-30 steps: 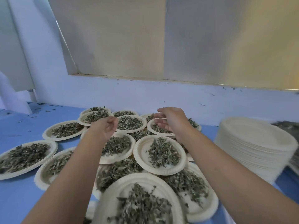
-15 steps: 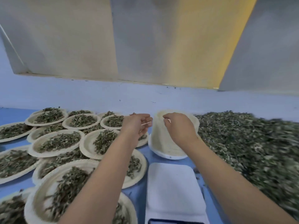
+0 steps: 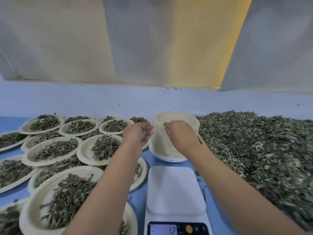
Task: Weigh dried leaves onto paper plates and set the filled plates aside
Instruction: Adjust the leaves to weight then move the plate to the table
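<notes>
Head view: right grip (image 3: 179, 135) pinched top rim of plate stack (image 3: 162, 148), ctr frame. Left grip (image 3: 138, 134) hung just left of stack w/ fingers loosely curled — holding anything? can't tell. Scale (image 3: 174, 192) sat below; filled plates (image 3: 83, 155) at left, dried leaves (image 3: 254, 150) heaped at right.

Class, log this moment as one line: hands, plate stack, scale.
left hand: pinches top plate rim | right hand: fingers curled on plate stack | scale: no plate | filled plates: at left
</notes>
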The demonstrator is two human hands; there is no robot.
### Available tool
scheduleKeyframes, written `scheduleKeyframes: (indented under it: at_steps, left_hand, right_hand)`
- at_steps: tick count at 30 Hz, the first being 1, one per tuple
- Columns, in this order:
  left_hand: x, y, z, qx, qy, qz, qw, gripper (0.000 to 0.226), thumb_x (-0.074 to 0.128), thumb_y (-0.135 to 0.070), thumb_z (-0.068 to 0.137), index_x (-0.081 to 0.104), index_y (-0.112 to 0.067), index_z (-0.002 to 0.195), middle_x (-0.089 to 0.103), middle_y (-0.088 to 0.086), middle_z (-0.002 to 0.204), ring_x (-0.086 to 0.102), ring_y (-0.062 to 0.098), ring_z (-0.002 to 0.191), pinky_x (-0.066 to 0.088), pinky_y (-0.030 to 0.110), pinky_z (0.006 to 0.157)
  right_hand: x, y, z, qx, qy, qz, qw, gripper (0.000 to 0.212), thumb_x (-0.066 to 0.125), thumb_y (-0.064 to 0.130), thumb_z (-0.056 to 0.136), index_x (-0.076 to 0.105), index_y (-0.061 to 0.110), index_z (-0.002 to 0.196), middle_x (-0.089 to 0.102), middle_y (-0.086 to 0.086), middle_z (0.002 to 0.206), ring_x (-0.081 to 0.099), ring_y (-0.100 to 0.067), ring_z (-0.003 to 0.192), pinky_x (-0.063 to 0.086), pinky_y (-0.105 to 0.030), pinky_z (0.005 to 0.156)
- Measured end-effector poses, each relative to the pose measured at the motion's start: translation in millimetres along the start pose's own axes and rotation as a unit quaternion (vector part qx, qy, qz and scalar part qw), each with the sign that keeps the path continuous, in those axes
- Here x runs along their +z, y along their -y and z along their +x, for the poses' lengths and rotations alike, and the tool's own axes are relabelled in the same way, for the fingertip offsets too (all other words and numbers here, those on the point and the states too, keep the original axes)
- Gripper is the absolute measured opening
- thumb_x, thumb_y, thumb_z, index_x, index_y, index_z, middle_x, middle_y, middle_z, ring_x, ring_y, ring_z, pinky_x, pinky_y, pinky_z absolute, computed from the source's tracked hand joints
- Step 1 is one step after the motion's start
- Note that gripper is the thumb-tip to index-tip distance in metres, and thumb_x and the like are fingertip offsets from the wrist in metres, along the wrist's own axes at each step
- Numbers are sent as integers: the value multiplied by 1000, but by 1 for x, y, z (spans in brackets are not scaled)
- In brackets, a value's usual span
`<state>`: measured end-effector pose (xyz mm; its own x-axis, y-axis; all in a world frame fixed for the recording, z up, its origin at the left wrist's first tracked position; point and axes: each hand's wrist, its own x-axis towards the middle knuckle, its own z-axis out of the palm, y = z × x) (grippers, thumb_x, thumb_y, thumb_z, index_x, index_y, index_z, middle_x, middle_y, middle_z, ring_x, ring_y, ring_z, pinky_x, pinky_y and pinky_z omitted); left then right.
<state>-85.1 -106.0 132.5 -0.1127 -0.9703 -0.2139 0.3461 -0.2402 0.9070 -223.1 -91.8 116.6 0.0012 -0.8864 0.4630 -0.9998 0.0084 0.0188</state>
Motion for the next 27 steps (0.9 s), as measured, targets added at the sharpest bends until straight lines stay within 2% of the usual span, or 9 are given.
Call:
scheduleKeyframes:
  at_steps: [3, 9, 11, 14, 20, 22, 24, 25, 27]
  left_hand:
    - [-1, 2, -1, -8, -2, 8, 1000, 25, 40, -3, 93, 61, -9, 82, 64, 1, 78, 57, 9, 59, 44, 13, 50]
    - [3, 8, -2, -18, 9, 12, 1000, 20, 42, -4, 93, 60, -9, 86, 65, 1, 81, 57, 9, 62, 43, 13, 51]
    - [5, 10, -2, -22, 14, 14, 1000, 21, 40, -5, 95, 60, -10, 87, 64, 0, 81, 57, 9, 63, 42, 14, 56]
    - [8, 12, -1, -21, 16, 13, 1000, 23, 40, -5, 95, 60, -9, 85, 64, 1, 80, 57, 9, 61, 43, 14, 56]
    - [17, 8, 1, 20, 6, -11, 1000, 13, 46, -9, 95, 58, -2, 96, 62, 9, 82, 57, 15, 56, 48, 16, 47]
    - [16, 6, 0, 47, 5, -6, 999, 17, 53, -17, 95, 58, -4, 87, 62, 8, 78, 59, 15, 56, 50, 16, 46]
    - [12, 7, -3, 82, -5, 28, 996, 22, 58, -20, 93, 56, -5, 77, 60, 6, 66, 56, 13, 51, 49, 18, 46]
    - [10, 8, -5, 99, -10, 37, 994, 25, 60, -17, 93, 53, -5, 72, 55, 6, 61, 52, 12, 47, 47, 18, 46]
    - [4, 11, -10, 119, -22, 47, 992, 27, 59, -10, 91, 49, -5, 67, 47, 4, 50, 43, 10, 38, 44, 19, 46]
  right_hand:
    - [1, 2, -1, 0, -8, -1, 1000, 18, 42, 6, 96, 60, 11, 97, 64, -9, 95, 59, -27, 91, 31, -27, 64]
    - [-2, 3, -3, 1, -2, 2, 1000, 19, 41, -2, 91, 46, 15, 84, 48, -5, 79, 45, -26, 77, 28, -29, 64]
    - [-1, 3, -2, -11, -5, 2, 1000, 22, 41, -6, 87, 55, 10, 93, 57, -9, 89, 51, -29, 86, 31, -31, 67]
    - [1, 0, -1, -23, -31, 13, 999, 38, 40, -8, 86, 57, 6, 118, 62, -13, 111, 51, -30, 106, 39, -34, 85]
    - [-8, 0, -13, -69, -128, 76, 986, 39, 46, -11, 85, 59, -2, 121, 66, -17, 107, 55, -34, 100, 40, -37, 86]
    - [-12, 6, -23, -120, -173, 104, 972, 37, 60, -17, 73, 66, -8, 108, 71, -19, 94, 64, -36, 84, 51, -35, 73]
    - [-13, 11, -37, -151, -208, 122, 959, 36, 66, -19, 65, 69, -10, 99, 72, -18, 87, 67, -34, 75, 55, -35, 66]
    - [-13, 14, -43, -163, -203, 131, 957, 34, 65, -16, 68, 70, -8, 101, 72, -17, 90, 67, -34, 77, 55, -35, 68]
    - [-14, 18, -54, -146, -184, 168, 957, 28, 62, -1, 82, 69, 0, 109, 72, -11, 99, 65, -31, 91, 50, -35, 84]
